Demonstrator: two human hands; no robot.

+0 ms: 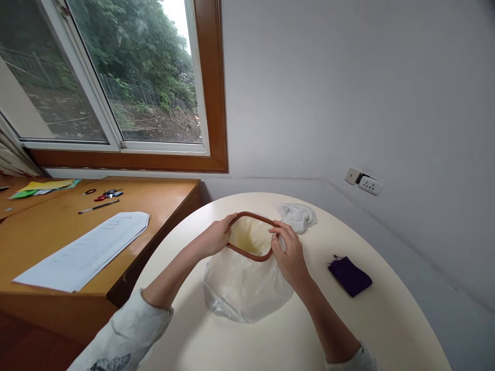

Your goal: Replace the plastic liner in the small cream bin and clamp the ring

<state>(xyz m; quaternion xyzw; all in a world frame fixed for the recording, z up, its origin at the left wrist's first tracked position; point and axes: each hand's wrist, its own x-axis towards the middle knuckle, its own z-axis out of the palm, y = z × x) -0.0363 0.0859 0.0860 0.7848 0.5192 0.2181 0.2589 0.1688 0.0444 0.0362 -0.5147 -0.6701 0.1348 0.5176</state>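
On the round table stands a bin lined with a translucent white plastic bag (245, 291), whose skirt hangs loosely round the outside. A brown rounded-square rim ring (247, 252) sits at the bin's mouth over the bag, and a yellowish inside shows through it. My left hand (216, 237) grips the ring's left side, its thumb and fingers closed at the edge. At the right side, my right hand (288, 250) pinches the ring with bent fingers. The bin's own walls are hidden by the bag.
Behind the bin lies a crumpled white plastic bag (298, 216). A dark purple cloth pouch (350, 276) rests to the right on the cream table (185, 340). At the left, a wooden desk (174, 196) holds papers (88, 247), a pen (98, 206) and keys (110, 194).
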